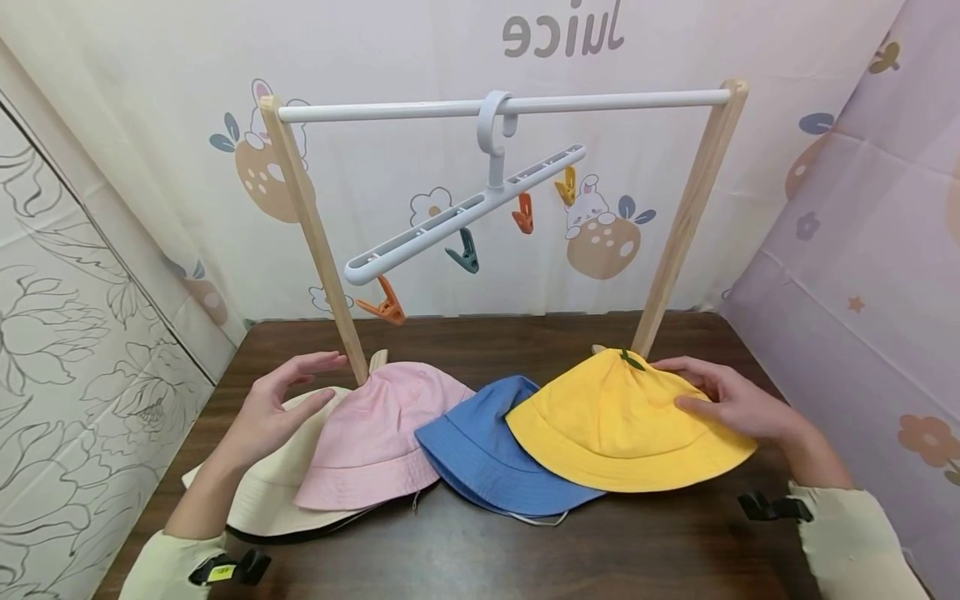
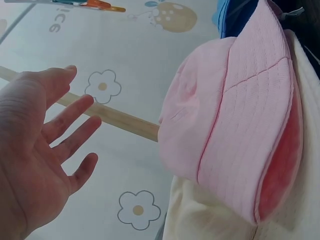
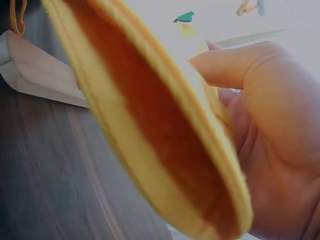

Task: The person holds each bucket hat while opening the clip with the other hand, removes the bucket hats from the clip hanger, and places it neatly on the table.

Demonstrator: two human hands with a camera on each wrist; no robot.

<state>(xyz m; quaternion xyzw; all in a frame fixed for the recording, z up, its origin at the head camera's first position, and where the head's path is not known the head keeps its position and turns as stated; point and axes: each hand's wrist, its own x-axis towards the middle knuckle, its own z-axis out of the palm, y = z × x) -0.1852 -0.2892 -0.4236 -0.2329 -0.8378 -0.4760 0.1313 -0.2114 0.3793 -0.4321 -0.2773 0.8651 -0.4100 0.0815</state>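
Four bucket hats would be several; they overlap in a row on the dark table. At its right end, my right hand [image 1: 738, 404] pinches the crown of the yellow bucket hat [image 1: 615, 417], which has a green leaf on top. In the right wrist view the thumb [image 3: 225, 67] lies against the crown, with the brim's underside facing the camera. A blue bucket hat [image 1: 487, 442] is partly covered by the yellow one. Further left is a pink bucket hat [image 1: 382, 442], over a cream bucket hat [image 1: 273, 492]. My left hand [image 1: 262, 417] hovers above the cream hat, fingers spread and holding nothing.
Behind the hats stands a wooden-legged rack with a white bar [image 1: 405, 111]. From it hangs a white hanger [image 1: 450, 218], tilted toward the left front. Several clips dangle below it, including an orange clip [image 1: 386, 304] and a green clip [image 1: 467, 252]. Patterned curtains surround the table.
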